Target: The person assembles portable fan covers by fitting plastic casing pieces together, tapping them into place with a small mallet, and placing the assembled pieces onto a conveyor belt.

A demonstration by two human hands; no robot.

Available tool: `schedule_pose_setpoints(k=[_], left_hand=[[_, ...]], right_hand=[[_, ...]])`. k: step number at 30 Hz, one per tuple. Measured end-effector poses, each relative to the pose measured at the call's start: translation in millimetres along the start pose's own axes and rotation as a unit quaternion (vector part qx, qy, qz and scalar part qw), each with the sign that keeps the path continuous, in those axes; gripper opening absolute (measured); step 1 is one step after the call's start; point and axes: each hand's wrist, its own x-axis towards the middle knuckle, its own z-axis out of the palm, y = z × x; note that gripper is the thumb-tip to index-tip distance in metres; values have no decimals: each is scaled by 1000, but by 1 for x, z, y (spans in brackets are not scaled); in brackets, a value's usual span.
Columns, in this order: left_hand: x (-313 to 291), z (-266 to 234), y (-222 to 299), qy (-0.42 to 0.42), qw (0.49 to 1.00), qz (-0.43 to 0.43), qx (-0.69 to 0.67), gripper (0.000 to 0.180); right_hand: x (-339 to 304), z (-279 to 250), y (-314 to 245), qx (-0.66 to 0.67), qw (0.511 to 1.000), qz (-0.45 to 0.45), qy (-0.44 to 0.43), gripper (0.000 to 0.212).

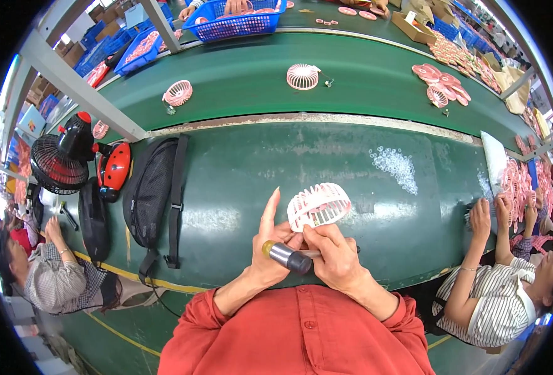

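We find the slatted pink fan housing held over the near half of the green workbench. The right hand grips its lower rim and the handle of a two-faced mallet. The left hand extends its index finger; whether its other fingers grip, we cannot tell. Small clear rings lie toward the far edge, right of centre.

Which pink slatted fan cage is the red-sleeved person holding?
The near fan cage, above the mallet in view, gripped by the right hand; those on the conveyor belt lie untouched.
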Motion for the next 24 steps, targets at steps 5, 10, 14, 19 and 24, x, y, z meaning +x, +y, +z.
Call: schedule_pose_setpoints(k=[5, 10, 14, 19, 24], left_hand=[[-1, -8, 0, -13, 986, 24, 163, 84], [7, -2, 9, 20, 997, -28, 70, 75], [16, -5, 16, 36, 998, -57, 18, 71], [21, -1, 14, 38, 986, -110, -121, 71], [22, -6, 12, 47, 987, -116, -105, 70]], right_hand=[[10, -9, 5, 111, 992, 41, -38, 35], [12, -15, 10, 186, 958, 214, 47, 20], [2, -11, 12, 232, 918, 316, 56, 11], [3, 17, -4, 325, 878, 341, 89, 30], [10, -12, -4, 188, 921, 331, -81, 34]])
